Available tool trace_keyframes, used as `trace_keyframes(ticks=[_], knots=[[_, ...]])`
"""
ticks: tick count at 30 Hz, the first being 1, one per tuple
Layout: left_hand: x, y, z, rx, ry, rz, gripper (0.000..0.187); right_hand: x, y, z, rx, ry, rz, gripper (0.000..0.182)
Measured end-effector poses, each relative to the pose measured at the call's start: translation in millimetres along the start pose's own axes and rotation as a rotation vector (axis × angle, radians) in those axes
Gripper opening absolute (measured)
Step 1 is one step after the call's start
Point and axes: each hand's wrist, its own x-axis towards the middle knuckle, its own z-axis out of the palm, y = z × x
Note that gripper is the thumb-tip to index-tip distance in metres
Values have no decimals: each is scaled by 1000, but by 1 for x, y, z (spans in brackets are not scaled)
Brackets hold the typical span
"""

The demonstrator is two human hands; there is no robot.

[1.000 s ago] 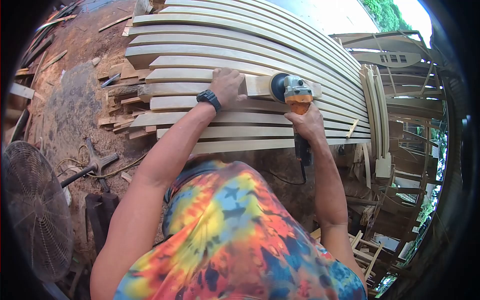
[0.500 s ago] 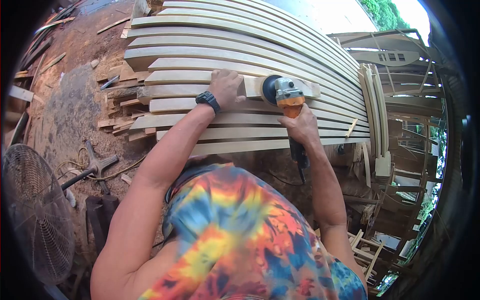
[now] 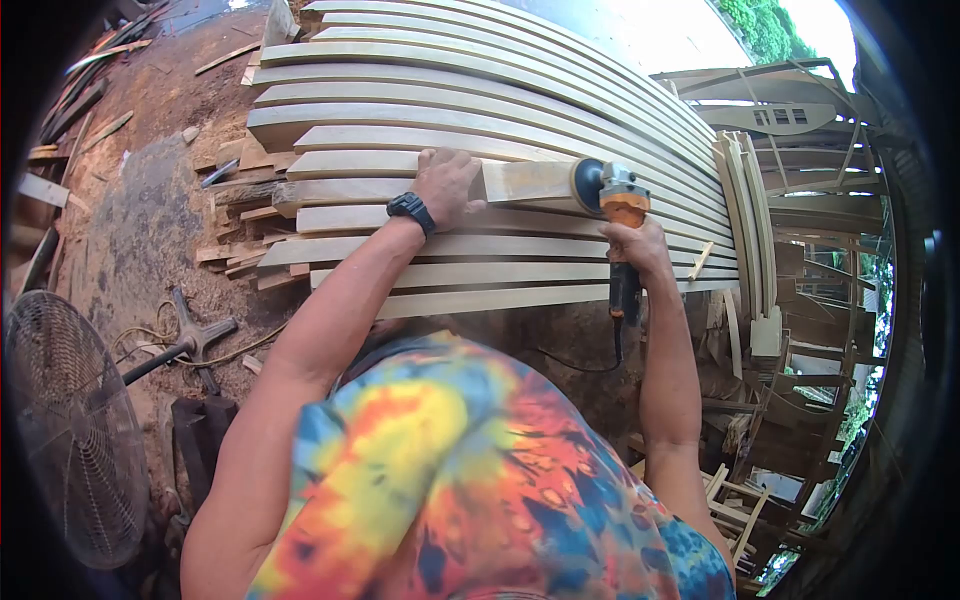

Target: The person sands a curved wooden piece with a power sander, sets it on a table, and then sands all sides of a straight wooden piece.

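Note:
My right hand (image 3: 638, 246) is wrapped round the body of an orange and black angle grinder (image 3: 626, 205), its cord hanging below. The grinder's round disc (image 3: 589, 186) is tilted and meets the right part of a short pale wooden board (image 3: 528, 181). That board lies across a row of long pale wooden slats (image 3: 430, 244). At its left end, my left hand (image 3: 447, 188), with a black watch on the wrist, grips the board with bent fingers. The board's far right end is hidden behind the grinder.
More slats (image 3: 748, 215) are stacked crosswise at the right end of the row. A mesh-caged fan (image 3: 75, 430) stands at the lower left beside its metal base (image 3: 195, 335). Wood offcuts (image 3: 245, 250) lie left of the slats. Wooden racks (image 3: 815, 190) fill the right side.
My right hand has moved the grinder to the right along the short board, uncovering more of its left part. My left hand stays at the board's left end, shifted only slightly.

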Motion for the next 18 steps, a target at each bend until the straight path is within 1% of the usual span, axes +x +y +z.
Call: trace_keyframes(ticks=[5,7,8,10,11,13,17,18], knots=[[0,0,-1,-6,18,-6,72,17,8,-15,98,31,65,35],[0,0,0,-11,15,-3,73,15,4,-14,93,32,76,29],[0,0,0,-8,21,-2,72,15,4,-13,94,33,77,29],[0,0,1,-5,26,-1,72,14,1,-9,45,12,56,34],[0,0,1,-14,35,5,72,13,0,-7,45,11,57,34],[-1,0,2,-23,41,13,71,7,-9,1,-1,-43,-7,33],[-1,1,1,-23,34,2,71,-10,-32,24,-116,-6,-54,29],[-1,1,1,-28,38,5,70,-15,-43,30,-243,-11,-52,36]])
